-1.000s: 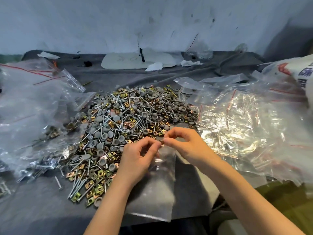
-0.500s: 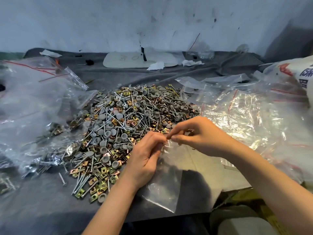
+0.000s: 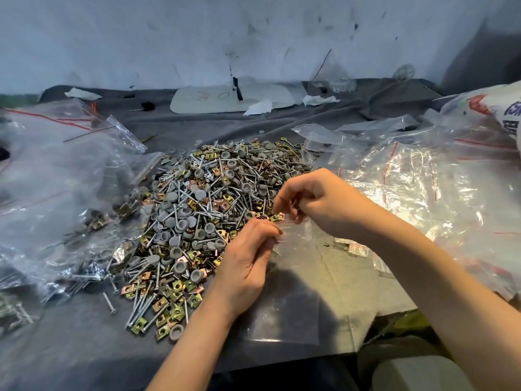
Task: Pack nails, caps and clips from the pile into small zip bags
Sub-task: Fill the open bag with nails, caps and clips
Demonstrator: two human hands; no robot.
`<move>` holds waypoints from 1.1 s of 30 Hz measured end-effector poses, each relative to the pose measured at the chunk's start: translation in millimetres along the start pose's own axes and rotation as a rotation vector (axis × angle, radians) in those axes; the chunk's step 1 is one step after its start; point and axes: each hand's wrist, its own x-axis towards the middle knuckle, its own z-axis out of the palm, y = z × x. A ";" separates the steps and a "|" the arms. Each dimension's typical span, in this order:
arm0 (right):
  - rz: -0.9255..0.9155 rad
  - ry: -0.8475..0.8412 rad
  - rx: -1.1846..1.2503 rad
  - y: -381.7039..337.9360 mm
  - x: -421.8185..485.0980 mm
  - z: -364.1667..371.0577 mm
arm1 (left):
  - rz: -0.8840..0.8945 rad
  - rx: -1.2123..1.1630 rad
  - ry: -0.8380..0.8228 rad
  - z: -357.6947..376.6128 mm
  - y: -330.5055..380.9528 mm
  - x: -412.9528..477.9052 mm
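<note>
As both hands meet at the near edge of a heap of hardware, the left hand (image 3: 248, 261) pinches the mouth of a small clear zip bag (image 3: 284, 300) between thumb and curled fingers. The bag trails from that grip toward six o'clock and lies limp on the grey cloth (image 3: 84, 348) covering the table. The right hand (image 3: 327, 201), at one o'clock of the left, has its fingers curled tight, the tips closed on a brass-coloured clip (image 3: 277, 217) right at the bag's opening. Whether anything is inside the bag cannot be told.

The pile (image 3: 208, 204) of silver nails, grey round caps and brass clips spreads from the hands toward eleven o'clock. One loose nail (image 3: 108, 302) lies just apart at its eight o'clock edge. Filled clear bags (image 3: 56, 210) with red seal lines crowd the cloth at nine o'clock, some showing nails and clips inside. A glossy drift of empty zip bags (image 3: 428, 193) fills three o'clock, with a printed white sack (image 3: 496, 105) beyond at two o'clock. At twelve o'clock, below the scuffed white wall (image 3: 169, 38), a pale flat board (image 3: 214, 100) lies among paper scraps (image 3: 258, 107).
</note>
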 end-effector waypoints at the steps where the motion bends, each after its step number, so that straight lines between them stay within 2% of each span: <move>1: -0.027 0.005 -0.062 -0.8 -0.6 1.4 | 0.000 -0.002 0.002 0.0 0.0 0.1; 5: -0.131 -0.001 -0.175 -3.2 -7.4 8.8 | -0.003 -0.002 0.005 -0.2 -0.2 -0.3; 11: -0.150 -0.001 -0.004 -3.3 -15.1 4.5 | 0.018 -0.022 0.062 0.3 -0.9 -0.2; 14: -0.185 0.213 0.116 2.1 -11.0 -0.5 | 0.028 -0.018 0.102 -0.4 -0.6 -0.8; 16: -0.142 0.382 0.190 14.8 -4.1 -4.9 | 0.029 -0.029 0.160 -1.1 0.6 -0.4; 17: -0.094 0.406 0.175 23.0 -0.1 -5.0 | 0.027 -0.028 0.192 -1.6 1.0 0.0; 18: -0.034 0.369 0.118 31.0 2.8 -2.3 | 0.027 -0.013 0.224 -1.7 1.4 0.1; 20: 0.063 0.183 -0.049 49.1 6.3 12.7 | 0.018 0.045 0.286 -2.1 2.1 -0.1; 22: 0.058 0.050 -0.204 63.4 6.9 32.0 | -0.015 0.077 0.344 -2.7 3.3 -1.2; 31: -0.153 0.042 -0.389 69.9 9.9 43.3 | -0.136 0.014 0.343 -3.6 6.1 0.8; 33: -0.145 0.049 -0.459 71.7 10.2 38.9 | -0.147 -0.015 0.332 -3.2 6.6 0.4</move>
